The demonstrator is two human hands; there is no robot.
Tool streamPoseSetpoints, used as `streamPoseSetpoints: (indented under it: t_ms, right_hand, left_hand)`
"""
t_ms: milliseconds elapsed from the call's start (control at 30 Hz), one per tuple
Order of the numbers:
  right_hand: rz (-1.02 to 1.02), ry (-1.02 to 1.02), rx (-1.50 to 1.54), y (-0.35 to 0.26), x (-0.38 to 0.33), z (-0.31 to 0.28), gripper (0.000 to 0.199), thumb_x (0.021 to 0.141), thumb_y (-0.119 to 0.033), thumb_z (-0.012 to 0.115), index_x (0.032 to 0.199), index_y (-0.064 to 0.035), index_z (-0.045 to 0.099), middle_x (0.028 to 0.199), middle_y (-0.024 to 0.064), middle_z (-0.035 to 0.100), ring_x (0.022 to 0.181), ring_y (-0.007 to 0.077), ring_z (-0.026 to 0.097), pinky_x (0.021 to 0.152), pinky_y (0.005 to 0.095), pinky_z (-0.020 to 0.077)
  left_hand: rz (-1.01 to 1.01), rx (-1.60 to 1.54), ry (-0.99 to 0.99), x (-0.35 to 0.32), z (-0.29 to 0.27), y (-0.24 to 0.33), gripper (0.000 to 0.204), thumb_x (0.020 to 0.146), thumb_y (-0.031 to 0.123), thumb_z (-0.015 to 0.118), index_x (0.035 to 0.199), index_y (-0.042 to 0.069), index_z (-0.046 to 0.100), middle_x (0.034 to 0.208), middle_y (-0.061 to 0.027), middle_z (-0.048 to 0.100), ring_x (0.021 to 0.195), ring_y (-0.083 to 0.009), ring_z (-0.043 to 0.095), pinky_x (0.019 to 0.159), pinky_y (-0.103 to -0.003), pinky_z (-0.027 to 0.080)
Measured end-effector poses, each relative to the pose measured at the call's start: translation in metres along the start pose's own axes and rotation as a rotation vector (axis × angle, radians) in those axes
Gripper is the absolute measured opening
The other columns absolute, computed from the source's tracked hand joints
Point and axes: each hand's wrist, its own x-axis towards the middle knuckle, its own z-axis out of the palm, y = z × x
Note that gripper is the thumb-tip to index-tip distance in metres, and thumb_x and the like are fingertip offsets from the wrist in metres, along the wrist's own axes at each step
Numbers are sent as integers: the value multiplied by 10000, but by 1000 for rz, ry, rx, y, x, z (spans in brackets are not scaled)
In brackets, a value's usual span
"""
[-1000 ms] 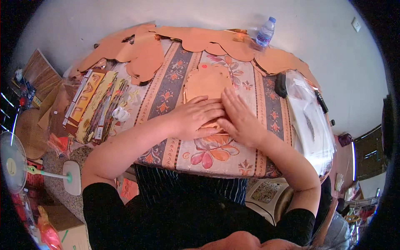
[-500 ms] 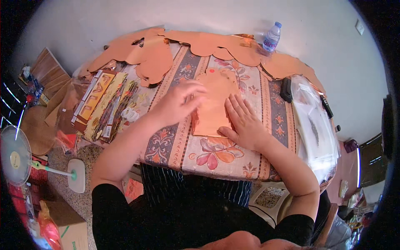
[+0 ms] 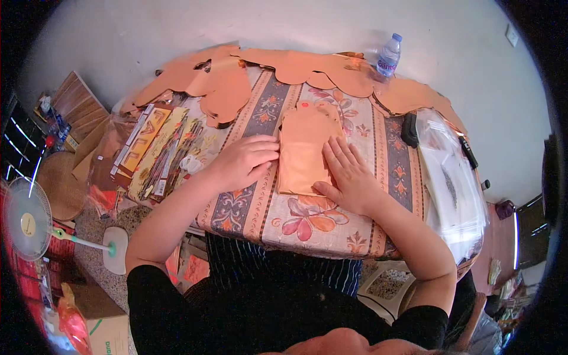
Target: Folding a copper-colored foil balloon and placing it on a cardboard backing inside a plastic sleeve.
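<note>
Two hands flat and open on the orange paper sheet point(image 3: 303, 151): left hand point(image 3: 244, 161) at its left edge, right hand point(image 3: 349, 174) on its lower right

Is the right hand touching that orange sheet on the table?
Touching. The head view shows the right hand lying flat with fingers spread on the orange sheet's right edge.

Bright, even daylight, soft and diffuse. Faint, short shadows only under the right hand point(image 3: 349, 177) and left hand point(image 3: 244, 163) on the tabletop point(image 3: 307, 222). White glare on the clear plastic cover point(image 3: 452, 183) at right and on the pale floor beyond. Dull sheen on the copper-coloured sheet point(image 3: 303, 157). Strong fisheye bending toward the rim, with a black vignette in the corners. Sharp in the middle, softer and smeared at the edges, notably at the white fan point(image 3: 26, 222).
</note>
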Motion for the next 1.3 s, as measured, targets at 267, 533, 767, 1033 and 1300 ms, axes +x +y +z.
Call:
streamPoseSetpoints:
  t_ms: [267,533,767,1033,1300]
  right_hand:
    - [2,18,4,1,0,3,815,916,-532,446,1443,53,234,1507,242,231,1433,340,155,1163,440,113]
    - [8,4,-3,0,0,1,814,915,-522,452,1443,57,230,1507,241,233,1436,338,145,1164,439,105]
    - [1,6,4,1,0,2,814,916,-523,450,1443,55,229,1511,236,224,1439,338,133,1165,436,98]
    - [5,-21,-22,-1,1,-2,795,933,-534,402,1445,51,233,1522,233,194,1443,334,116,1165,442,97]
    - [6,-21,-31,0,1,0,800,927,-542,405,1441,49,245,1515,238,208,1437,344,132,1163,445,107]
  left_hand:
    - [138,104,10,12,1,2,214,773,27,603,983,-12,623,1090,-153,622,1123,-322,548,948,-411,455]
    - [-286,-390,-18,26,1,-9,349,849,112,538,1179,9,490,1054,-154,625,1069,-262,581,878,-366,468]
    - [-382,-315,133,33,18,-1,584,822,203,674,1292,42,367,1246,-166,531,1068,-263,594,886,-378,490]
    - [-280,-180,156,25,25,5,539,789,169,706,1239,45,439,1299,-150,461,1205,-336,479,1022,-406,403]
    - [7,132,138,27,20,11,198,795,160,680,934,55,585,1074,-101,555,1063,-305,532,894,-404,443]
